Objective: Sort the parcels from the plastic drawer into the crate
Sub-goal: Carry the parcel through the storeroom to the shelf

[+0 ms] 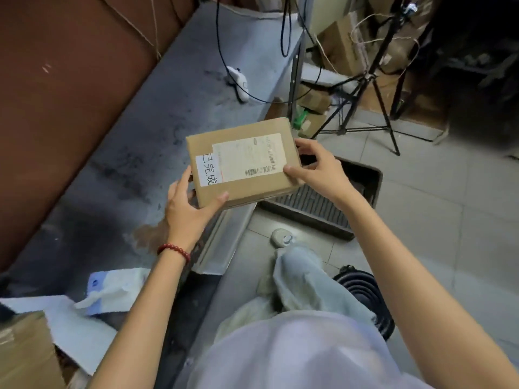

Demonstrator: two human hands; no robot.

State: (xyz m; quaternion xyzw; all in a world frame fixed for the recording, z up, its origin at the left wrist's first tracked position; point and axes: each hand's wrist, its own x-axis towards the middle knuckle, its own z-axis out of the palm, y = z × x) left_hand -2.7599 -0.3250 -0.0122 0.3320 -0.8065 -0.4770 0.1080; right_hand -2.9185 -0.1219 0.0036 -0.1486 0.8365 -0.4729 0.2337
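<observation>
Parcel point(241, 161) in the middle of the frame, a flat cardboard box with one shipping label and one white sticker, is held in the air by both hands. The left hand point(191, 203) grips its lower left corner, thumb on the near edge. The right hand point(317, 167) pinches its right end, thumb on top beside the barcode. The box hangs over the edge of the grey surface point(157, 130), partly above a dark ribbed container point(362, 178) on the floor at centre right, which I take to be the crate. The plastic drawer I cannot pick out. The step looks like carrying, label up. The next move would call for lowering the box down and rightward into that container, then letting go. Counted: one parcel, two hands, one container, one tripod point(373, 88) at upper right.
</observation>
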